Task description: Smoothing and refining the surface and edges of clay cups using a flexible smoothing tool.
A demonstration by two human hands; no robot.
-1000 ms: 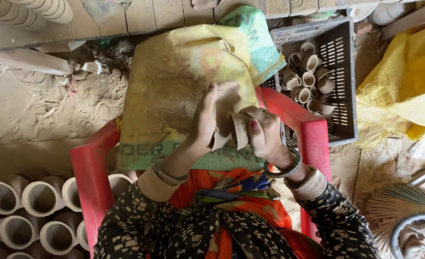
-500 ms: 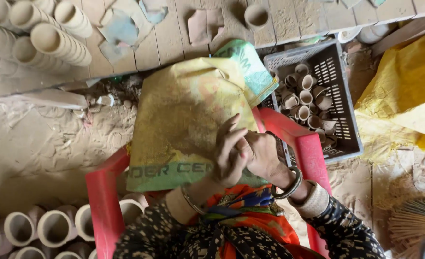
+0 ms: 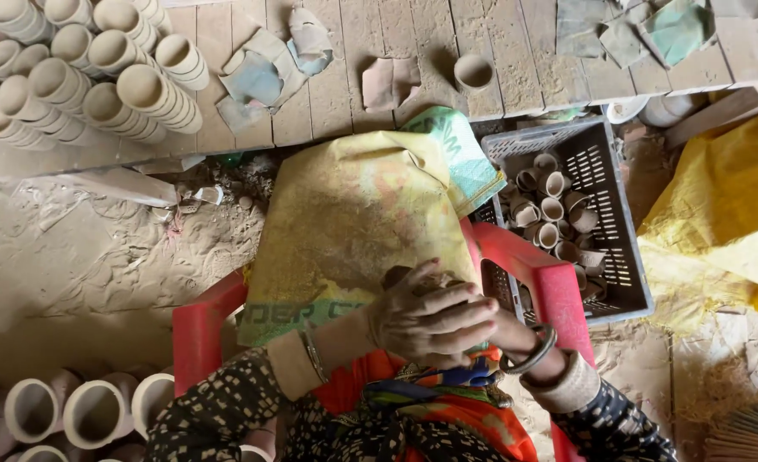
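Observation:
My left hand [image 3: 426, 316] lies over my right hand [image 3: 503, 329], both closed around a small brown clay piece [image 3: 409, 275] that peeks out at the top. Most of the piece is hidden under my fingers. The hands rest on a dusty yellow sack [image 3: 353, 214] spread across my lap. I sit in a red plastic chair [image 3: 550, 287]. A metal bangle circles my right wrist and thin bangles circle my left.
A grey plastic crate [image 3: 601, 188] with several small clay cups stands at my right. Stacked clay cups [image 3: 97, 77] lie at the top left, more cups [image 3: 62, 411] at the bottom left. One cup [image 3: 473, 73] and paper scraps rest on boards ahead. A yellow sheet [image 3: 730, 214] covers the right.
My hands have closed together over the clay piece and dropped lower on the sack. The view has tilted up, so more of the boards and stacked cups show.

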